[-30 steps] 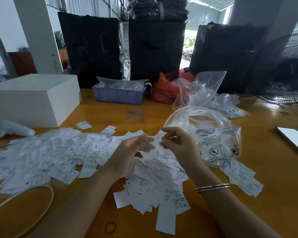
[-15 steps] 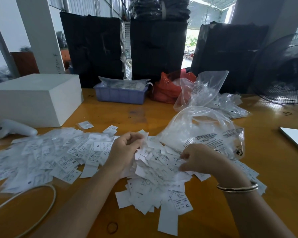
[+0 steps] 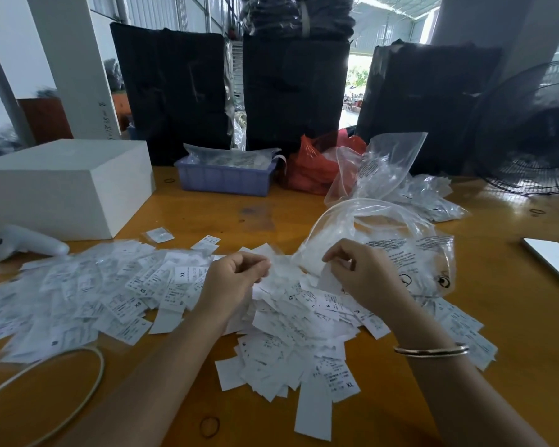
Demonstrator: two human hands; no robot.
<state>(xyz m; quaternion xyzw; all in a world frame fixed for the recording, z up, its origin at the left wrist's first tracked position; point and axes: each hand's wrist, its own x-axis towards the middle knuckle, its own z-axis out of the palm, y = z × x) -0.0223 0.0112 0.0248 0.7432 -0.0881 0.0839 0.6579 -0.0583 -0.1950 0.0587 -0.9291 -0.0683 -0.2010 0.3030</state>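
On the desk point(image 3: 271, 204), the clear plastic bag point(image 3: 410, 253), lying at one o'clock of the size-label pile point(image 3: 291, 321), is seemingly pinched at its mouth by the left grip point(image 3: 236, 275), probably so that the label point(image 3: 329, 277) pinched by the right grip point(image 3: 362, 272) can be slipped in.

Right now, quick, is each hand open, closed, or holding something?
Left hand: closed, pinching a blurred bunch of labels.
Right hand: closed, pinching one white label.

White box point(image 3: 62, 185), blue tray point(image 3: 223, 181), fan point(image 3: 530, 140)
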